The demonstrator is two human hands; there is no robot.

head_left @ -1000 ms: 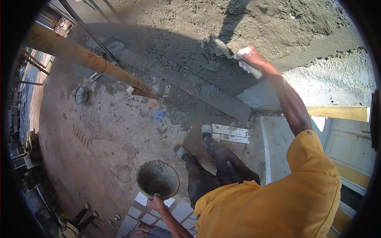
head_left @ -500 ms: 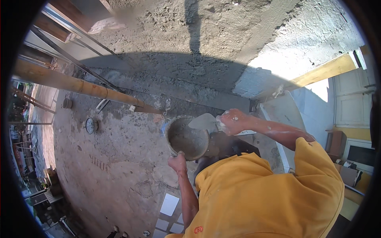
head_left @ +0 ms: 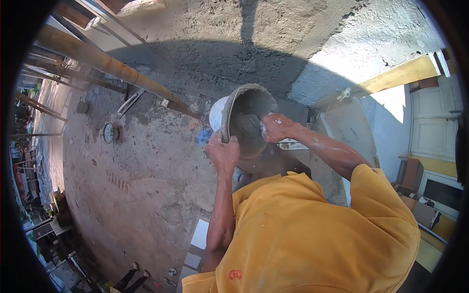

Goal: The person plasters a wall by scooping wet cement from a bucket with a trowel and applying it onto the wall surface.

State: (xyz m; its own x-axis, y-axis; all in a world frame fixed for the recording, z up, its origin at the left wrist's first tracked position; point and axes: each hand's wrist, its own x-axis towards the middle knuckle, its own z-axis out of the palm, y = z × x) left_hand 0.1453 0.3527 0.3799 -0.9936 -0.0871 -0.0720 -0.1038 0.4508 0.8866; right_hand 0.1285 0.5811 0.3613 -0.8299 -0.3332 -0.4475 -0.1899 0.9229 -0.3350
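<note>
The bowl (head_left: 218, 113) has tipped up since half a second ago, its pale outer side now showing! Left grip (head_left: 223, 149) clamps its rim; right grip (head_left: 277, 128) clenches the trowel (head_left: 256, 122), blade inside the bowl, held before the yellow shirt (head_left: 303, 234), above the floor (head_left: 141, 190).

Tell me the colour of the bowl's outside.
White, where the bowl's outer wall shows; best seen in the head view.

Strong sunlight glares off the wall (head_left: 359, 56) at two o'clock; curved shadow (head_left: 205, 56) at twelve. Slight blur toward eleven. Rim black, edges bowed.
</note>
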